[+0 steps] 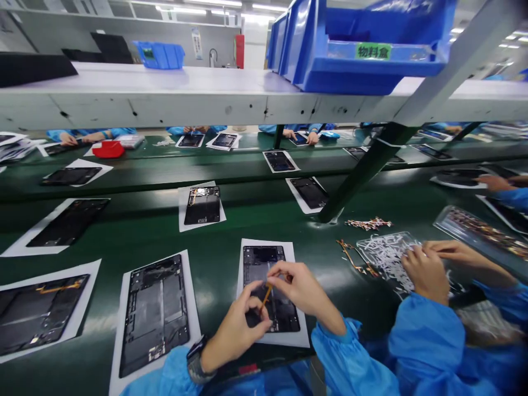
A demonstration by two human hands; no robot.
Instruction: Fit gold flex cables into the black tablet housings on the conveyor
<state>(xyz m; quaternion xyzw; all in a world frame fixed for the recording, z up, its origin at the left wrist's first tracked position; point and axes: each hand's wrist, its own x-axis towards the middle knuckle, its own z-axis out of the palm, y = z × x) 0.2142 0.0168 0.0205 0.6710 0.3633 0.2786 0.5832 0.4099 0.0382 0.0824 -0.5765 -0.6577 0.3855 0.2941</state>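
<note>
An orange flex cable [267,296] is stretched between my two hands above a black tablet housing [263,257]. My right hand [304,290] pinches its upper end between thumb and fingers. My left hand [241,324], with a dark watch at the wrist, curls its fingers around the lower end. The housing lies open side up on a white paper sheet [303,336], partly hidden by both hands. Left of it, another open tablet housing [159,311] rests on its own paper.
Several housings on paper lie along the green bench [223,308]. Right of me, a co-worker's hands [429,269] are over a tray of white strips [388,253]. Loose flex cables [357,258] lie nearby. A slanted post [358,176] and shelf [206,107] with blue bins [371,66] stand ahead.
</note>
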